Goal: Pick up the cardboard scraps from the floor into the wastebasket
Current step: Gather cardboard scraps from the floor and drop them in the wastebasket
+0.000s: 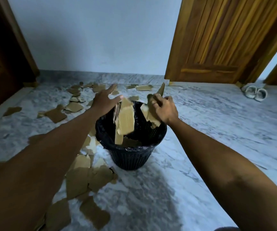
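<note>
Above the black wastebasket (131, 152), set on the marble floor (217, 130) midway between two drifts of litter, I hold both hands over its mouth so that whatever I let go lands inside rather than back on the tiles. My left hand (105, 101) is spread wide, fingers straight and apart, gripping nothing; just under it a long cardboard piece (125, 119) hangs blurred and tilted over the liner, its lower end already below the rim, so I judge it to be dropping free, though I cannot tell whether my palm touches its top edge. My right hand (163, 110) is curled round a bundle of torn scraps (151, 116), fingers bent tight over them, the pieces angled downward toward the opening, which reads to me as the moment before I release them. More cardboard already lies at the bottom of the basket. The job is far from done: loose scraps (87, 179) cover the floor beside the basket on my left and near my elbow, and a further scatter (74, 105) trails off toward the grey wall (92, 39). The basket stands close to that mess, I think, to keep each trip short. A wooden door (217, 39) stands at right, with a pair of pale sandals (255, 93) beside it, well apart from the work.
</note>
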